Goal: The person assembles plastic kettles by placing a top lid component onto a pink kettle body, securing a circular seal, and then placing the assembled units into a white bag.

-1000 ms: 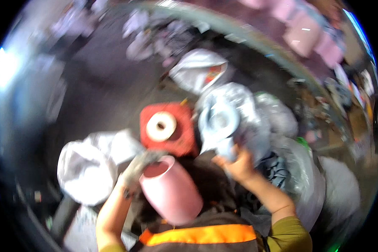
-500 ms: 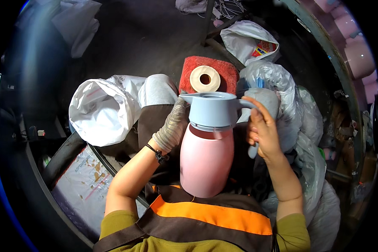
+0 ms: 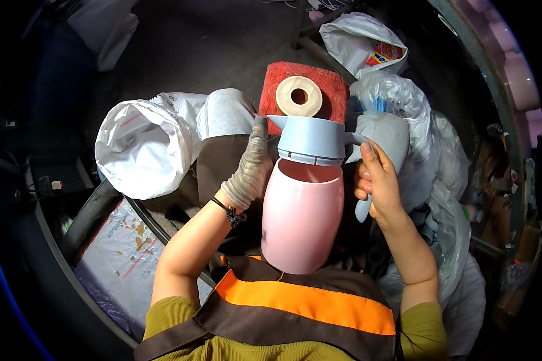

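A pink jug body (image 3: 302,216) stands upright in my lap, its open mouth facing away from me. A light blue lid with a spout and handle (image 3: 312,139) sits tilted over that mouth. My left hand (image 3: 250,166), in a grey knit glove, presses against the jug's upper left side and touches the lid's edge. My right hand (image 3: 376,182) is bare and grips the lid's blue handle at the right.
A red stool with a roll of tape (image 3: 299,95) on it stands just beyond the jug. A white open sack (image 3: 144,147) lies to the left. Clear plastic bags of blue parts (image 3: 403,108) pile up at the right. Pink jugs (image 3: 521,72) line the far right.
One second ago the pink jug lay tilted with no lid and my right hand was in the bag. Since then the blue lid has come onto the jug's mouth and stays held there.
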Demonstrator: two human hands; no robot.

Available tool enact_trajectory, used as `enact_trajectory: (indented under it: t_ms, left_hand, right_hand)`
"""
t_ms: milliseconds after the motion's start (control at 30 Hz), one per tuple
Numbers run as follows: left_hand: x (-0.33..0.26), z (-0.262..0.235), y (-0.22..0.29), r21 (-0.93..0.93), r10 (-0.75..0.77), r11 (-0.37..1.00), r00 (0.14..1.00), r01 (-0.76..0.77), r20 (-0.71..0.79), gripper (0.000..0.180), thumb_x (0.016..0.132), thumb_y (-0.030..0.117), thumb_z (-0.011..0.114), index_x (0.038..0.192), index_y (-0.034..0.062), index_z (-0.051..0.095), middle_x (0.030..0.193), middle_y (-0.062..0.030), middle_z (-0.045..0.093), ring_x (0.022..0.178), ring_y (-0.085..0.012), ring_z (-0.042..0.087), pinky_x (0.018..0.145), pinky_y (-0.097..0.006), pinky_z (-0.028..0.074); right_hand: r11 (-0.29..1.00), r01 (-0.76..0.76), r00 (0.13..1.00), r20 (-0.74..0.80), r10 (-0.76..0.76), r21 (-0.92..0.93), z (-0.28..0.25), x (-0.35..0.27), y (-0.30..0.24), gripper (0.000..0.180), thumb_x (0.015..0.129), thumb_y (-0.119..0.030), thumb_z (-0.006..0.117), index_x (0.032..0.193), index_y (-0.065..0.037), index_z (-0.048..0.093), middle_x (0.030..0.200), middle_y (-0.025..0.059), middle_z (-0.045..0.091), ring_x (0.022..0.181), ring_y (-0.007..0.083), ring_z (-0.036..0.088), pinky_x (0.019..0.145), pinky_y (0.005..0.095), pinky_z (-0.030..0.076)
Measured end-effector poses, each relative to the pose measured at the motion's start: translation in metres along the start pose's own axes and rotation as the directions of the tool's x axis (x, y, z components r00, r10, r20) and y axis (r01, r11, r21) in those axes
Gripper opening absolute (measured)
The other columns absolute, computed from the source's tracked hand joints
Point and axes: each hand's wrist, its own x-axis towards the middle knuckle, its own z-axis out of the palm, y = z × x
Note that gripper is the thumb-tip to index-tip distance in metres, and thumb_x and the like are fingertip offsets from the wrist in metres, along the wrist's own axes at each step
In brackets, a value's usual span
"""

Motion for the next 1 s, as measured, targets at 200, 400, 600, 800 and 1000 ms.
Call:
enact_trajectory:
  t_ms: [200, 400, 600, 800, 1000]
  left_hand:
    - [0.0, -0.004, -0.003, -0.01, 0.035, 0.999, 0.999, -0.035, 0.004, 0.081, 0.082, 0.069, 0.055, 0.13, 0.0036, 0.048, 0.132, -0.013, 0.055, 0.12, -0.0256, 0.054, 0.106, -0.043, 0.041]
    - [-0.001, -0.009, -0.005, 0.017, -0.018, 1.0, 0.997, 0.016, 0.074, 0.097, 0.076, 0.073, 0.059, 0.135, -0.0031, 0.043, 0.132, -0.0131, 0.054, 0.123, -0.0226, 0.051, 0.105, -0.04, 0.041]
    - [-0.011, -0.007, -0.005, 0.42, 0.017, 0.902, 0.983, -0.094, 0.182, 0.081, 0.081, 0.059, 0.065, 0.135, 0.0009, 0.045, 0.127, -0.0065, 0.055, 0.118, -0.0157, 0.05, 0.103, -0.032, 0.039]
    - [-0.018, 0.018, 0.01, 0.489, -0.104, 0.872, 0.984, 0.019, 0.147, 0.071, 0.083, 0.044, 0.068, 0.134, -0.0003, 0.046, 0.119, -0.0051, 0.058, 0.109, -0.0122, 0.053, 0.098, -0.028, 0.041]
    - [-0.021, 0.015, 0.006, 0.606, -0.107, 0.796, 0.986, 0.005, 0.132, 0.083, 0.08, 0.058, 0.068, 0.136, 0.0009, 0.046, 0.129, -0.0061, 0.055, 0.119, -0.0157, 0.05, 0.104, -0.032, 0.037]
  right_hand:
    - [0.999, 0.034, 0.999, 0.008, -0.034, -0.037, -0.002, 0.003, 0.007, 0.036, 0.098, -0.038, 0.053, 0.125, -0.012, 0.054, 0.056, -0.0097, 0.032, 0.04, -0.0006, 0.029, 0.034, 0.0169, 0.027]
    - [0.992, 0.115, 0.992, 0.048, -0.113, -0.043, -0.009, 0.013, 0.021, 0.038, 0.097, -0.038, 0.056, 0.123, -0.01, 0.057, 0.058, -0.0082, 0.038, 0.042, 0.0008, 0.032, 0.036, 0.0189, 0.027]
    - [0.949, 0.288, 0.957, 0.078, -0.28, -0.126, -0.017, 0.019, 0.041, 0.037, 0.097, -0.036, 0.056, 0.119, -0.007, 0.06, 0.062, -0.0076, 0.045, 0.045, 0.0013, 0.035, 0.039, 0.0205, 0.028]
    - [0.861, 0.419, 0.907, 0.167, -0.385, -0.287, -0.03, 0.038, 0.049, 0.034, 0.099, -0.036, 0.053, 0.116, -0.007, 0.06, 0.062, -0.0067, 0.047, 0.046, 0.0037, 0.04, 0.041, 0.0224, 0.032]
    - [0.957, 0.173, 0.964, 0.24, -0.116, -0.233, -0.035, 0.025, 0.038, 0.034, 0.099, -0.039, 0.051, 0.111, -0.007, 0.055, 0.053, -0.0031, 0.042, 0.042, 0.0055, 0.039, 0.038, 0.023, 0.032]
